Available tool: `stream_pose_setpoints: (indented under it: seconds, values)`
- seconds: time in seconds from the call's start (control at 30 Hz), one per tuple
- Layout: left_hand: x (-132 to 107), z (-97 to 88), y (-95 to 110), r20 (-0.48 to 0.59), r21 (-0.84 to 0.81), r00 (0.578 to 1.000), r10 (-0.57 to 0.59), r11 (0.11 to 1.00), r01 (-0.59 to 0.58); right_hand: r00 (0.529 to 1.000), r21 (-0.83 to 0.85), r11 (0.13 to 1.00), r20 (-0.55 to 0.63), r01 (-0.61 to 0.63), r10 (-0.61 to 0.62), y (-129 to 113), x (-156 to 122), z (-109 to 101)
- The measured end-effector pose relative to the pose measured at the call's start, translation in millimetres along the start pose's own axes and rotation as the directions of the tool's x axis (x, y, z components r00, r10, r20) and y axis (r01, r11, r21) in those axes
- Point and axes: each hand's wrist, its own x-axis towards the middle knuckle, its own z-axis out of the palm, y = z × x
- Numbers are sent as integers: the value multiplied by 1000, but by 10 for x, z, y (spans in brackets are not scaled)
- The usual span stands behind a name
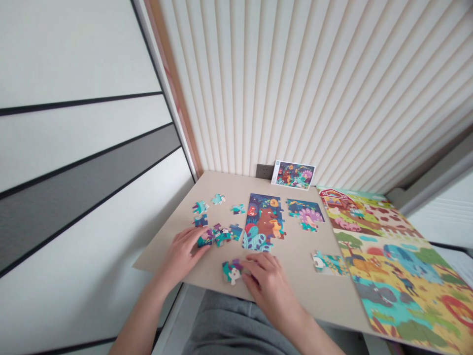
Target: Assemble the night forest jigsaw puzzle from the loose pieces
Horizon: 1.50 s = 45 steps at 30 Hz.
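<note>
My left hand (182, 254) rests at the table's front left, thumb and forefinger on either side of the left end of a joined strip of jigsaw pieces (223, 235). Close to the front edge, my right hand (269, 276) pinches the right side of a purple and teal jigsaw piece (232, 271) with a white animal on it. Whether that is one piece or two joined, I cannot tell. Beyond my right hand lies a larger assembled section (264, 222) with a brown bear. Loose pieces lie behind my left hand, among them a teal one (218, 198) and another (238, 209).
Right of the bear section are a joined section with a pink peacock (306, 212) and a yellow-teal section (330, 263). A picture card (293, 175) leans on the pleated wall beside a dark socket (264, 171). Finished animal puzzles (402, 276) cover the table's right side.
</note>
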Motion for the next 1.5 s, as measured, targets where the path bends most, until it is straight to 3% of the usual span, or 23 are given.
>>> stream_pose_setpoints:
  seconds: [0.13, 0.27, 0.57, 0.83, 0.93, 1.03, 1.2, 1.33, 1.5]
  values:
    - [-19, 66, -11, -4, 1, 1000, -3, 1000, 3, 997, -144, 990, 73, -5, 16, 159, -146, -191]
    - [-40, 99, -11, -26, 10, 1000, 7, 1000, -7, 991, -155, 988, 133, 2, 19, 262, -266, -282]
    - [-14, 78, 109, -55, 25, 993, 108, 994, -107, 989, -95, 995, 145, 6, 8, 195, -107, -297]
    - [215, -32, 733, 23, -56, 977, 213, 976, -211, 1000, 69, 997, 9, -24, 24, 188, -93, -279]
    - [277, -36, 1041, 45, -113, 961, 272, 957, -266, 993, 256, 963, -59, -88, 107, 209, -92, -266]
    - [313, -11, 1337, 42, -153, 943, 329, 935, -319, 978, 430, 889, -54, -160, 202, 233, -95, -266]
    - [365, 82, 1589, -10, -153, 926, 377, 915, -374, 945, 515, 814, -19, -270, 325, 310, -174, -326]
    - [343, 177, 1460, -17, -171, 946, 325, 931, -323, 913, 377, 866, -111, -327, 393, 624, -225, -619]
    - [235, 333, 1147, -53, -170, 967, 250, 952, -256, 843, 180, 891, -288, -418, 454, 1555, -173, -1238]
